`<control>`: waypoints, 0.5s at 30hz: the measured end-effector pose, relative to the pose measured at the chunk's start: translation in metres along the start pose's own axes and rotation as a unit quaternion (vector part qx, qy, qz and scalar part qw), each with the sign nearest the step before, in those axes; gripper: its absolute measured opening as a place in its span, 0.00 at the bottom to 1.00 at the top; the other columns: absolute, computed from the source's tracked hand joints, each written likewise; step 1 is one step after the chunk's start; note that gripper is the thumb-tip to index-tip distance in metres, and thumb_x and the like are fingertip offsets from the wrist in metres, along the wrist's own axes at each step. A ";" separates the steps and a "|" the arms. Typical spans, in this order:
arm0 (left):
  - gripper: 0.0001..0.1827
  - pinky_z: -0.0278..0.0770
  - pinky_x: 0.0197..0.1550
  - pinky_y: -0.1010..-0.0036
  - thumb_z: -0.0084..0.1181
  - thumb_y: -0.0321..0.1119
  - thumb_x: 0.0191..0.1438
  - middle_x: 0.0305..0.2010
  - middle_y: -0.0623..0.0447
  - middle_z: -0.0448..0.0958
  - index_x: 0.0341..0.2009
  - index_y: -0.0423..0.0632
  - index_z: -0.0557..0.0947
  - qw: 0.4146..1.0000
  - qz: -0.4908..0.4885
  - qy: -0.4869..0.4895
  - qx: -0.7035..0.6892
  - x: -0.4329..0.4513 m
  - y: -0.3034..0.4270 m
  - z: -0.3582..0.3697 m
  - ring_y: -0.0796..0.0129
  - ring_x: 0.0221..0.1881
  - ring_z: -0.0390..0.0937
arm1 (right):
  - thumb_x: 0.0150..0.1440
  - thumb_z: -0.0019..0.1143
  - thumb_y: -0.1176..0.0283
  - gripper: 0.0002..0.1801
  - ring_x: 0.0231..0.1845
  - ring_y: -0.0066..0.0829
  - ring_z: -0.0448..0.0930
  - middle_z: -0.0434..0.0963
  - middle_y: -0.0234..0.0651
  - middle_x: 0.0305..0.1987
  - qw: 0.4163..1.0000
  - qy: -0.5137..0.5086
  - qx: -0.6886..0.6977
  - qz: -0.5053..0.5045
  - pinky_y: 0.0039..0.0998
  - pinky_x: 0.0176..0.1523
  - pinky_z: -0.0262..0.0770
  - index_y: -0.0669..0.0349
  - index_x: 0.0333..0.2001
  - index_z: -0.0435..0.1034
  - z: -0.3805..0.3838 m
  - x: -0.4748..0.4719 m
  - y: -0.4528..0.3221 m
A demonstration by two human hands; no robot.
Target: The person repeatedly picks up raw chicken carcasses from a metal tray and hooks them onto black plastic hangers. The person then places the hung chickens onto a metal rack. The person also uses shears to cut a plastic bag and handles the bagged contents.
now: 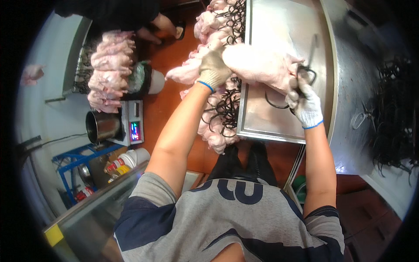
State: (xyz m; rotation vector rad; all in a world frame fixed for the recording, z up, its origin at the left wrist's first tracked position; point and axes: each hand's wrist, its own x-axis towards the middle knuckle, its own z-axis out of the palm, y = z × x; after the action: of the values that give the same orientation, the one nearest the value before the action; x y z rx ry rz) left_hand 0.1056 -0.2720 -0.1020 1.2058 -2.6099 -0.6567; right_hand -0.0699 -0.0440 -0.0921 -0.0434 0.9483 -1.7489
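A plucked poultry carcass [255,62] is stretched between my hands above a stainless-steel tray [262,122]. My left hand [213,67], in a knitted glove with a blue cuff, grips its left end; the fingers are mostly hidden. At the other end, my right hand [305,104], gloved in white, closes around a dark metal hook [311,73] against the bird. The hook is partly blurred, and whether it pierces the flesh I cannot tell. Along the tray's left side are more plucked carcasses [216,139] with dark hooks [226,109] among them.
Another person's legs [163,26] are at upper left. Nearby stand a row of carcasses [109,70], a white bucket [157,82] and a metal pot [103,126] beside a lit display [135,131]. Many dark hooks [397,114] hang at right, past a steel surface [350,140].
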 end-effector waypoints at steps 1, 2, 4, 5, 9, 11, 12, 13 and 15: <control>0.25 0.76 0.47 0.71 0.69 0.38 0.38 0.43 0.44 0.81 0.44 0.45 0.80 0.994 -0.008 0.073 -0.085 0.001 0.016 -0.019 0.59 0.42 0.81 | 0.57 0.59 0.66 0.21 0.23 0.23 0.70 0.72 0.28 0.29 0.994 -0.069 0.065 -0.045 0.25 0.23 0.65 0.52 0.54 0.65 0.011 -0.017 -0.011; 0.25 0.76 0.49 0.72 0.70 0.37 0.39 0.43 0.44 0.81 0.44 0.43 0.80 0.989 0.054 0.106 -0.083 -0.001 0.037 -0.041 0.60 0.43 0.80 | 0.57 0.59 0.65 0.24 0.24 0.23 0.68 0.70 0.26 0.27 0.986 -0.127 0.069 -0.088 0.25 0.25 0.65 0.52 0.56 0.64 0.025 -0.033 -0.027; 0.25 0.76 0.49 0.73 0.71 0.36 0.38 0.42 0.45 0.81 0.44 0.42 0.80 0.968 0.180 0.158 -0.073 -0.006 0.077 -0.080 0.64 0.43 0.80 | 0.56 0.60 0.64 0.26 0.25 0.22 0.65 0.64 0.25 0.24 0.960 -0.215 0.058 -0.171 0.26 0.28 0.65 0.53 0.57 0.62 0.035 -0.055 -0.055; 0.27 0.77 0.48 0.73 0.72 0.36 0.35 0.42 0.47 0.81 0.44 0.45 0.81 0.953 0.241 0.177 -0.047 -0.005 0.086 -0.089 0.63 0.42 0.81 | 0.56 0.59 0.63 0.27 0.25 0.22 0.63 0.61 0.24 0.23 0.946 -0.245 0.041 -0.208 0.26 0.29 0.65 0.54 0.58 0.62 0.035 -0.063 -0.068; 0.26 0.79 0.41 0.70 0.72 0.33 0.29 0.40 0.52 0.80 0.40 0.53 0.82 0.923 0.340 0.082 0.158 -0.039 0.171 -0.114 0.59 0.40 0.80 | 0.60 0.51 0.58 0.18 0.19 0.17 0.59 0.57 0.21 0.18 0.948 -0.117 -0.129 -0.267 0.23 0.24 0.59 0.59 0.47 0.64 0.032 -0.108 -0.096; 0.25 0.79 0.40 0.69 0.70 0.32 0.30 0.39 0.52 0.80 0.39 0.53 0.82 0.906 0.386 0.040 0.170 -0.046 0.186 -0.086 0.59 0.37 0.80 | 0.59 0.52 0.57 0.16 0.16 0.15 0.59 0.61 0.22 0.17 0.919 -0.048 -0.267 -0.288 0.22 0.21 0.58 0.58 0.40 0.66 0.021 -0.129 -0.099; 0.22 0.79 0.40 0.69 0.69 0.31 0.31 0.38 0.53 0.79 0.38 0.54 0.82 0.914 0.356 -0.033 0.191 -0.054 0.198 -0.078 0.58 0.37 0.80 | 0.58 0.54 0.60 0.16 0.20 0.17 0.64 0.65 0.25 0.20 0.930 -0.043 -0.273 -0.241 0.22 0.25 0.63 0.62 0.41 0.67 0.012 -0.140 -0.100; 0.22 0.78 0.41 0.68 0.68 0.31 0.32 0.37 0.53 0.79 0.38 0.55 0.82 0.912 0.377 -0.054 0.151 -0.058 0.194 -0.056 0.58 0.38 0.79 | 0.57 0.56 0.64 0.16 0.24 0.19 0.70 0.69 0.29 0.23 0.940 -0.037 -0.278 -0.194 0.23 0.28 0.69 0.66 0.43 0.69 0.002 -0.149 -0.099; 0.23 0.77 0.41 0.66 0.67 0.31 0.32 0.38 0.52 0.78 0.39 0.56 0.81 0.889 0.422 -0.103 0.145 -0.074 0.195 -0.022 0.57 0.39 0.79 | 0.56 0.59 0.70 0.13 0.34 0.22 0.74 0.73 0.33 0.32 0.891 0.030 -0.367 -0.267 0.25 0.37 0.73 0.65 0.43 0.69 -0.022 -0.154 -0.073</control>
State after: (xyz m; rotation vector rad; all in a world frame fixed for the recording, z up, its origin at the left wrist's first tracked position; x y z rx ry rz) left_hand 0.0300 -0.1110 0.0101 -0.0569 -3.0751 -0.2181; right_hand -0.0752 0.1010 0.0005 -0.8113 1.7196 -1.7663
